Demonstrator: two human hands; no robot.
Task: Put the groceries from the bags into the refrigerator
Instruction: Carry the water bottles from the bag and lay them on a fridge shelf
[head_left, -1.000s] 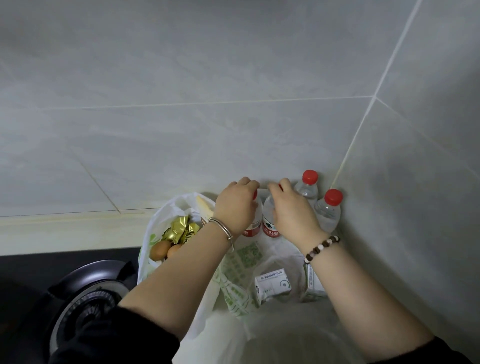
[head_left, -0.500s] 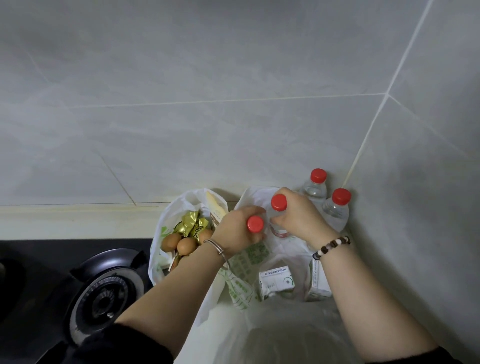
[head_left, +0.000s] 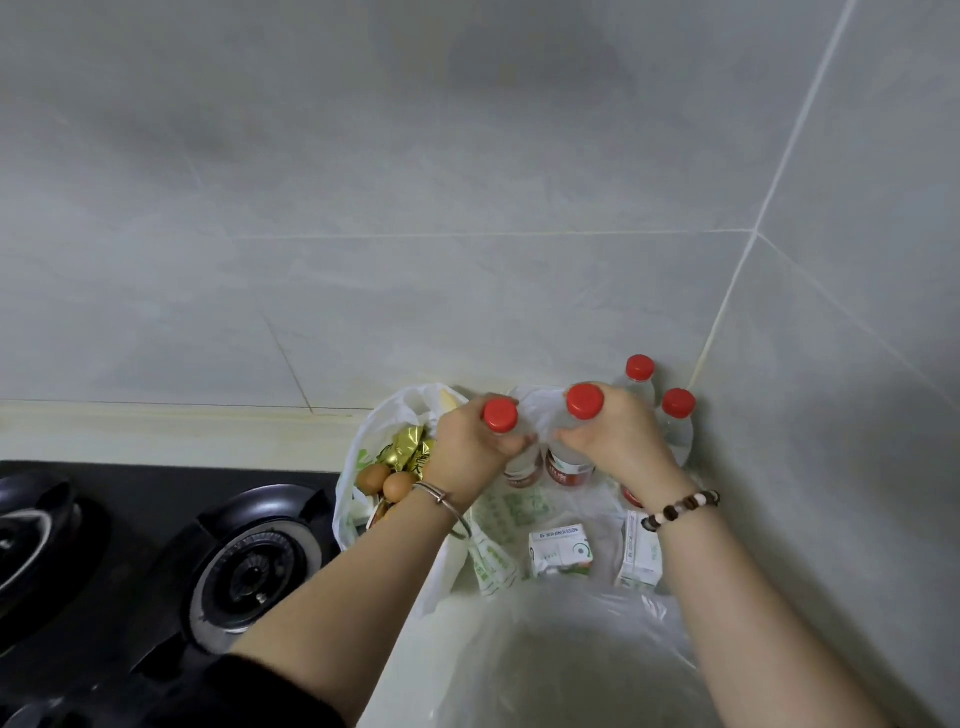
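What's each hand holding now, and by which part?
Left hand grips a red-capped clear plastic bottle just under its cap; right hand grips a second red-capped bottle the same way.

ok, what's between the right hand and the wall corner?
Head view: two standing bottles, a rear bottle and a near bottle, sit between right hand and wall corner.

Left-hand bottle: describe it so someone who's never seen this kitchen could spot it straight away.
Look to the wall corner right of the gas stove, where four red-capped clear bottles cluster by an open white bag. Two stand by the wall; two are held. Yours, the left-hand bottle, is the leftmost, gripped below its cap by the left hand wearing a metal bangle.
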